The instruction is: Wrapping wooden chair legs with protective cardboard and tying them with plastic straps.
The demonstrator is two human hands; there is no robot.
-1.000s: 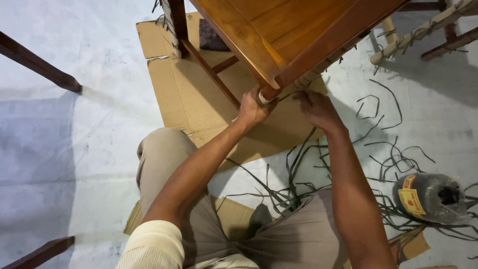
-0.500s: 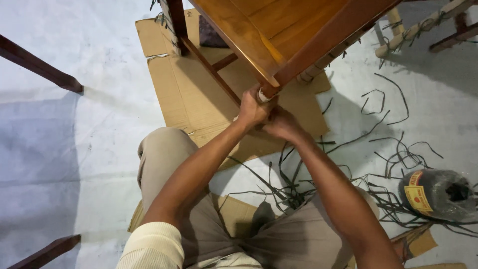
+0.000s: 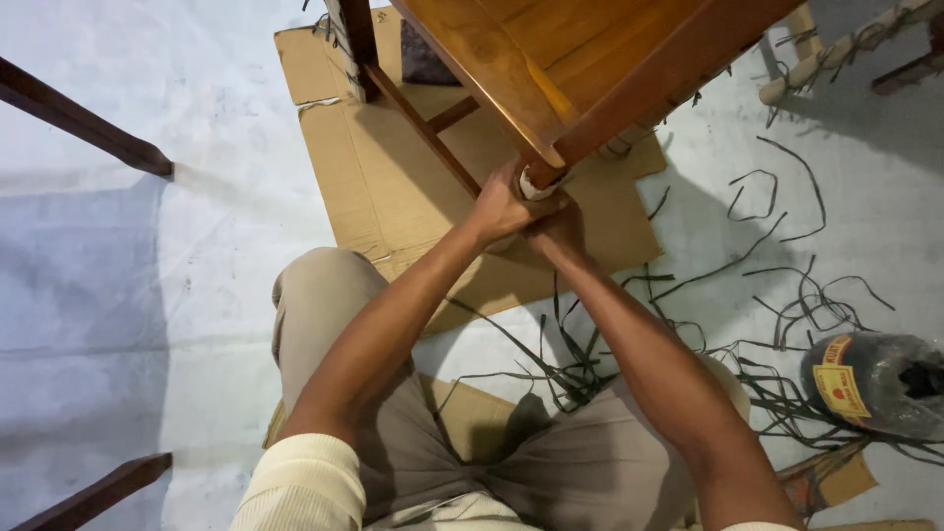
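A brown wooden chair frame (image 3: 580,59) stands over a flattened cardboard sheet (image 3: 393,187). Its front leg (image 3: 539,183) is wrapped with a pale band at the top. My left hand (image 3: 500,206) is closed around that leg just under the seat corner. My right hand (image 3: 556,233) presses against the same leg right beside and below the left hand, fingers curled; what it pinches is hidden. Dark thin strips (image 3: 580,344) trail from under my hands down across the floor.
A dark plastic-wrapped spool (image 3: 875,383) with a red and yellow label lies at the right among several loose dark strips (image 3: 787,295). Other dark wooden legs (image 3: 88,128) reach in at the left. Another wrapped frame part (image 3: 846,49) lies at the top right.
My right hand moved from the seat rail on the right down and left to the leg, meeting my left hand. The view shifted slightly.
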